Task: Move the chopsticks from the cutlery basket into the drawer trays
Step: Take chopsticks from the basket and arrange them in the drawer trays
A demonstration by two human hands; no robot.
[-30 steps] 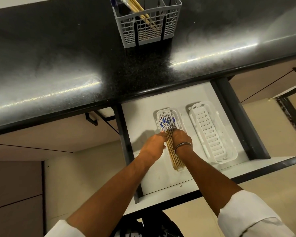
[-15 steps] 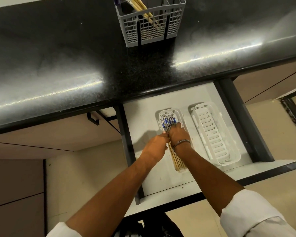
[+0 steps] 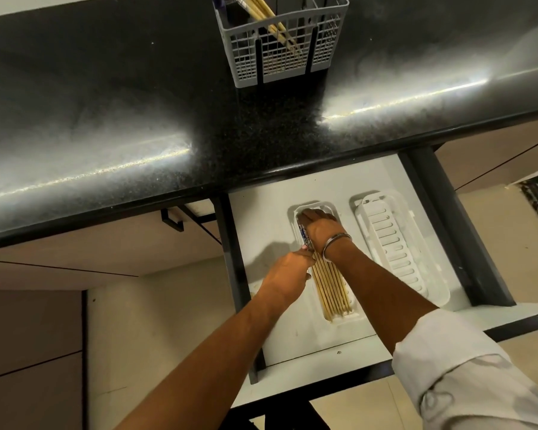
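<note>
A bundle of wooden chopsticks (image 3: 332,290) with blue-patterned tops lies lengthwise in the left white tray (image 3: 320,318) of the open drawer (image 3: 261,225). My right hand (image 3: 320,226) lies flat over the far, patterned ends of the bundle. My left hand (image 3: 288,274) touches the bundle's left side near its middle with its fingertips. The right white tray (image 3: 398,256) holds nothing. A grey cutlery basket (image 3: 288,57) stands on the black counter with a few chopsticks (image 3: 266,17) leaning in it.
The black stone counter (image 3: 106,119) overhangs the back of the drawer. Dark drawer rails (image 3: 457,237) run along both sides. A black cabinet handle (image 3: 171,220) sits left of the drawer. Beige floor lies below.
My right hand has slid away from me along the bundle, from its middle to its patterned far ends. My left hand stays at the bundle's left side.
</note>
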